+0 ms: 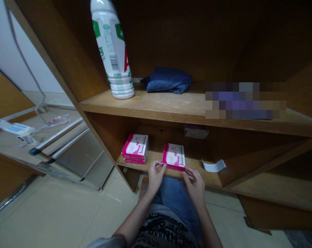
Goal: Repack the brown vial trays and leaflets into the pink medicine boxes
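As fingers (164, 167) touch front corners, pink-white box (173, 155) lies between.

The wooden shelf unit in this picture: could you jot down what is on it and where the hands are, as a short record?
Left hand: at the near left corner of a pink-and-white box
Right hand: at that box's near right corner
Lower shelf: that box, two stacked matching boxes to its left, a curled white paper slip to its right
Upper shelf: upright white bottle, folded dark blue cloth
Unclear: a pixelated patch, upper right
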`<act>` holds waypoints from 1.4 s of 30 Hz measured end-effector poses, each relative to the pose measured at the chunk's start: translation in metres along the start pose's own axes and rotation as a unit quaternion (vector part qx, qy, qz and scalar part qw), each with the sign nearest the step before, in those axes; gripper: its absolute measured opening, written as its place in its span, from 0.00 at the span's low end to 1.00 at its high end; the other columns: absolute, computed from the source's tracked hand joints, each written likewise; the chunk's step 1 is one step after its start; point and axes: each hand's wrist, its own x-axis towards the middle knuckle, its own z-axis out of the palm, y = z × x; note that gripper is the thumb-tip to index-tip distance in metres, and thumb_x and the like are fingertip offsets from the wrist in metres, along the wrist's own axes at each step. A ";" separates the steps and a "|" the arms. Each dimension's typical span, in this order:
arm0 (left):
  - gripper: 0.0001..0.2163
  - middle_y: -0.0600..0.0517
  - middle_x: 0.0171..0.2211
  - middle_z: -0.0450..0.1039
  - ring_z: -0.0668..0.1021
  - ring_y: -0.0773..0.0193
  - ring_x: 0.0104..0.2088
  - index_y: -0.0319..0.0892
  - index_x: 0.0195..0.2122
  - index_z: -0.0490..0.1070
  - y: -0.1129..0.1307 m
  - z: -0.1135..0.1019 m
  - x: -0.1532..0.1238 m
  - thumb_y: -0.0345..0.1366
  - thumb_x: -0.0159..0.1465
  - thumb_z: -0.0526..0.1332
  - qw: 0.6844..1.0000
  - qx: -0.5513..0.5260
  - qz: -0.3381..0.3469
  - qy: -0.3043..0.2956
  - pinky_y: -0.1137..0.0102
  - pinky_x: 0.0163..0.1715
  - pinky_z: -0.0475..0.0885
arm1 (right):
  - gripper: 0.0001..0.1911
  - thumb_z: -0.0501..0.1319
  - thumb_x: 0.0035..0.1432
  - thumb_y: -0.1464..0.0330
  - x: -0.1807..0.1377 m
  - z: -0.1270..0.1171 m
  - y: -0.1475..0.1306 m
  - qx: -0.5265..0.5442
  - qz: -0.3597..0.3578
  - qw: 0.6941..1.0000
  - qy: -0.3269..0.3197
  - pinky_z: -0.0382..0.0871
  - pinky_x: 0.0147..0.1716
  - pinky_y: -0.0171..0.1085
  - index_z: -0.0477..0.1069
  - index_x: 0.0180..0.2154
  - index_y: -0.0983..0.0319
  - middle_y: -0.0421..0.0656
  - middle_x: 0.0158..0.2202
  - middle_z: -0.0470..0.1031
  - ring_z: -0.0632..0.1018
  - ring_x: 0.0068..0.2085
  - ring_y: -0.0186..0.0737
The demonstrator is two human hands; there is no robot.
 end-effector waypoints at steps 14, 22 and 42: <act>0.10 0.53 0.33 0.67 0.74 0.66 0.36 0.43 0.26 0.57 0.001 -0.002 0.008 0.31 0.53 0.61 0.999 -0.038 -0.030 0.006 0.68 0.42 0.69 | 0.13 0.63 0.51 0.60 0.003 0.012 -0.005 0.098 0.061 0.993 -0.004 0.75 0.41 0.44 0.73 0.34 0.63 0.48 0.37 0.75 0.79 0.40 0.47; 0.16 0.54 0.33 0.66 0.75 0.65 0.36 0.43 0.37 0.58 -0.001 -0.002 0.006 0.23 0.46 0.56 0.998 -0.039 -0.047 -0.009 0.69 0.40 0.70 | 0.12 0.59 0.56 0.62 -0.004 0.013 -0.006 -0.005 -0.032 0.999 -0.032 0.73 0.39 0.42 0.70 0.25 0.61 0.49 0.38 0.73 0.76 0.42 0.46; 0.21 0.43 0.64 0.52 0.59 0.49 0.62 0.49 0.59 0.61 -0.002 -0.032 -0.022 0.33 0.64 0.53 0.845 0.459 0.232 -0.144 0.51 0.56 0.61 | 0.32 0.62 0.54 0.62 -0.024 0.030 -0.014 -0.032 -0.014 0.982 -0.187 0.54 0.60 0.54 0.60 0.59 0.61 0.50 0.62 0.60 0.62 0.62 0.52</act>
